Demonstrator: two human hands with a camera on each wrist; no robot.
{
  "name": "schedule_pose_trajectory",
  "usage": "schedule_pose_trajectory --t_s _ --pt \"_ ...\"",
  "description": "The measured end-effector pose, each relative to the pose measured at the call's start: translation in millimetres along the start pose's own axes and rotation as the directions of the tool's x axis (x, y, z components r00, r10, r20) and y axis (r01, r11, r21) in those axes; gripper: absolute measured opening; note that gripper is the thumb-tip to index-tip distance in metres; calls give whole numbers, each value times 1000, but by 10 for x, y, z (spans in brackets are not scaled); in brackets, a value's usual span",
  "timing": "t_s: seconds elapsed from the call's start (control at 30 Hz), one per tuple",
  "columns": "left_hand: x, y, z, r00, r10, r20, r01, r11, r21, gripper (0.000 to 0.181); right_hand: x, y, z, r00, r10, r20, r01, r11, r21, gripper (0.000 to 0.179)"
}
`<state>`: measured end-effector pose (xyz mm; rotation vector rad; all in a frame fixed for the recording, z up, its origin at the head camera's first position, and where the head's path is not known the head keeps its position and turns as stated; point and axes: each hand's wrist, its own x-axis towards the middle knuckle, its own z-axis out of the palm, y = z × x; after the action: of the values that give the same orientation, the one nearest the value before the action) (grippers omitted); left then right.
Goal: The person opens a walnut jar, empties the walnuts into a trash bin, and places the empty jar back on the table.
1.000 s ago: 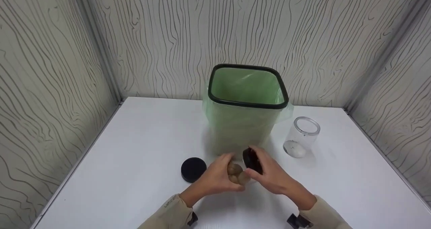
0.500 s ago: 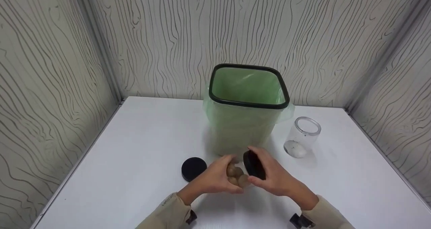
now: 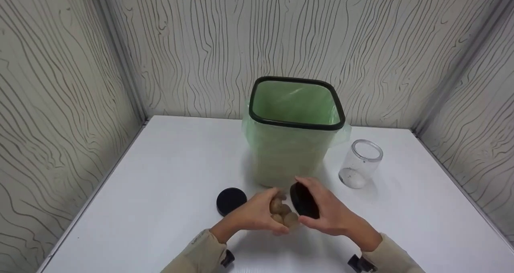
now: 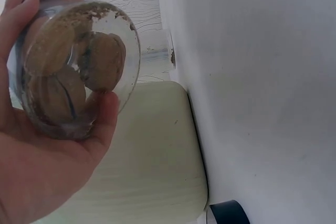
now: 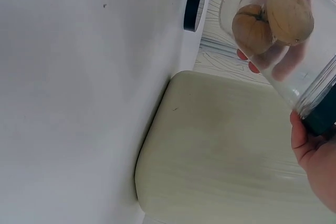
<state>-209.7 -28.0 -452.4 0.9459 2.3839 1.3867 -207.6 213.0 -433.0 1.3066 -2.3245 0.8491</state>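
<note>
My left hand (image 3: 259, 210) grips a clear jar (image 5: 317, 51) around its body, and the jar lies tilted on its side above the table. Several walnuts (image 4: 102, 61) rest inside it, with brown crumbs along the base in the left wrist view. My right hand (image 3: 331, 210) holds a black lid (image 3: 304, 200) by its edge, with thumb and fingers on opposite sides. The right wrist view has this lid right at the jar's mouth, in line with it. Part of the jar is hidden behind my left fingers in the head view.
Just beyond the hands stands a pale bin (image 3: 289, 156) with a black rim and green liner. To its right is a second clear jar (image 3: 361, 162), lidless, with a few specks inside. Another black lid (image 3: 231, 201) lies flat on the white table (image 3: 160, 176), left of my left hand.
Both hands have shifted slightly towards me with the jar and lid. My right hand and the lid have also moved a little to the right, and the walnuts have changed places in the jar.
</note>
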Motion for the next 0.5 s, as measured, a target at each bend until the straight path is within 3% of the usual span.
schedule_pose_trajectory --t_s 0.23,0.5 --pt "-25 12 -31 999 -44 -14 44 999 -5 82 -23 18 -56 999 30 -20 -30 999 -36 78" --pt "-67 -12 -85 996 -45 -75 45 999 9 83 -101 83 -153 994 104 -29 -106 991 -81 75"
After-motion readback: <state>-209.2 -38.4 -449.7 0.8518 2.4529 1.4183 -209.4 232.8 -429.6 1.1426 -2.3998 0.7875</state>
